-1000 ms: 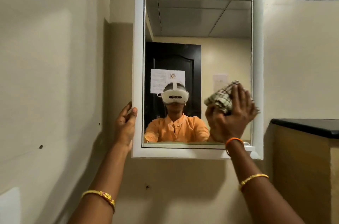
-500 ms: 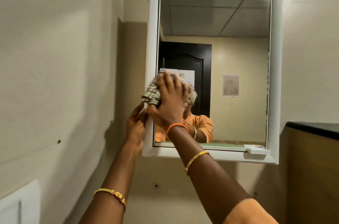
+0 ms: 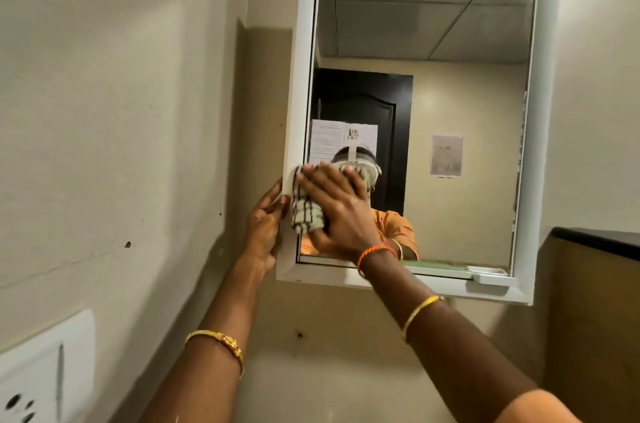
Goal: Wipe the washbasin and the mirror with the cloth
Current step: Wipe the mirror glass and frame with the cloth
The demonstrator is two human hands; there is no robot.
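Mirror (image 3: 450, 104) hangs on the wall in a white frame (image 3: 540, 111); all places below are given relative to it. Right hand (image 3: 341, 211) lies flat against the glass at its lower left corner, fingers spread, palm pressing the checked cloth (image 3: 304, 214) onto the surface; the cloth is bunched, part of it bulging out from under the palm toward the frame's left upright. Left hand (image 3: 265, 225) is just outside the frame's left edge, low down, fingers curled around that edge, apparently bracing the cabinet. Both hands sit close together, touching or nearly so at the frame. A small white catch or ledge (image 3: 490, 275) sits on the frame's bottom rail at the right. A dark-topped bench (image 3: 599, 240) stands right of the mirror, lower. A wall socket plate (image 3: 45, 370) is well left and below. The washbasin is not in view, so its state cannot be told. Judgement: the mirror wipe is under way. Risks: the frame looks to stand proud of the wall, so a hard push could rock or swing it if the left-hand brace slips; the bunched cloth could drag unevenly and leave streaks; the cloth could snag on the frame lip or slide out from under the flat palm, since nothing pinches it.
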